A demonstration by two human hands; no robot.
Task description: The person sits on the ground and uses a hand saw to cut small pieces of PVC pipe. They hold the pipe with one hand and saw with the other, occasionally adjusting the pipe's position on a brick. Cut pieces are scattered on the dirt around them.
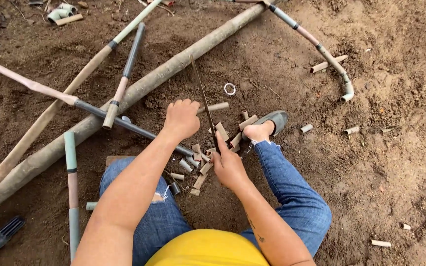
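My left hand grips one end of a short tan pipe piece held over the dirt. My right hand holds the handle end of a long thin dark saw blade that crosses the pipe piece and points away from me. Several short cut pipe pieces lie scattered on the soil between my knees and near my foot in a grey shoe. I sit on the ground in blue jeans and a yellow top.
Long pipes cross the dirt: a thick muddy pipe running diagonally, thinner jointed pipes to the left, a bent pipe with an elbow at upper right. A small white ring lies beyond the saw. A dark grate lies at lower left.
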